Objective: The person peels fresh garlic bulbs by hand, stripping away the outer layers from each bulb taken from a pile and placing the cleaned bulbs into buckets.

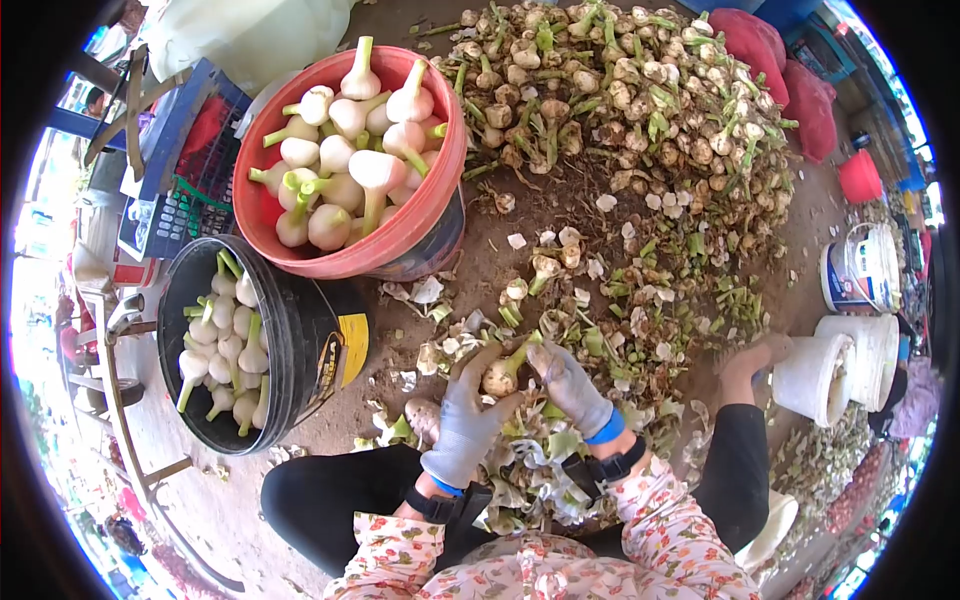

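Note:
Both hands wear grey gloves and meet over a heap of peeled skins. My left hand is closed around an unpeeled garlic bulb with a short green stem. At the stem end of the same bulb, my right hand has its fingers pressed together on the stem. Beyond the hands lie a few loose bulbs on the ground. A red bucket of clean white bulbs stands at the upper left, and a black bucket with more white bulbs stands below it.
A large pile of unpeeled garlic spreads across the upper right. White buckets stand at the right near my foot. A blue crate and a metal frame are at the left. Red sacks lie behind the pile.

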A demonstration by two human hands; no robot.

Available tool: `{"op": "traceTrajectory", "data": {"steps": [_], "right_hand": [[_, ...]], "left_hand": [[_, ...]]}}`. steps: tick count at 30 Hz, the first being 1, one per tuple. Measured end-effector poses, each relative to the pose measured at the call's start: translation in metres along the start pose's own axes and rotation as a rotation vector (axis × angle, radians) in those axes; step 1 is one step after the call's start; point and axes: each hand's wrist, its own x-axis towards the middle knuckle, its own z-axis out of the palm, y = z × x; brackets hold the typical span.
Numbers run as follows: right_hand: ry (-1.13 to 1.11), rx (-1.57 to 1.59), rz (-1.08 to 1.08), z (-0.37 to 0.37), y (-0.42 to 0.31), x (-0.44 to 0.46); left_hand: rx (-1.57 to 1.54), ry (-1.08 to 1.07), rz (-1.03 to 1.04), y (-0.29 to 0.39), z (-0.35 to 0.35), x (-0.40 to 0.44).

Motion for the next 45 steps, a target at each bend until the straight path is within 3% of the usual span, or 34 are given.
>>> {"op": "traceTrajectory", "data": {"steps": [5, 9, 15, 18, 23, 26, 29, 32, 39, 45], "right_hand": [[-0.081, -0.117, -0.016, 0.015, -0.030, -0.022], [-0.092, 0.003, -0.025, 0.018, -0.045, -0.040], [-0.184, -0.053, -0.049, 0.004, -0.058, -0.057], [-0.210, -0.102, -0.093, -0.001, -0.062, -0.066], [-0.212, -0.300, -0.159, -0.002, -0.069, -0.077], [-0.206, -0.288, -0.342, 0.002, -0.072, -0.081], [-0.227, -0.187, -0.080, 0.004, -0.080, -0.088], [-0.149, 0.221, -0.116, 0.013, -0.081, -0.090], [-0.090, 0.201, -0.006, 0.021, -0.085, -0.092], [0.058, 0.075, -0.099, 0.030, -0.084, -0.092]], "left_hand": [[0.207, 0.116, 0.312, 0.029, -0.005, -0.013], [0.156, 0.094, 0.339, 0.033, -0.008, -0.024], [0.036, -0.002, 0.296, 0.035, -0.011, -0.029], [-0.777, -0.171, -0.206, 0.049, -0.013, -0.041], [-0.830, -0.206, -0.125, 0.049, -0.016, -0.046], [-0.889, -0.292, -0.273, 0.038, -0.022, -0.045], [-0.984, -0.291, -0.225, 0.045, -0.024, -0.048], [-1.037, -0.225, -0.211, 0.048, -0.020, -0.047], [-0.946, -0.164, -0.135, 0.045, -0.012, -0.046], [-0.810, -0.206, -0.244, 0.057, -0.015, -0.046]]}}
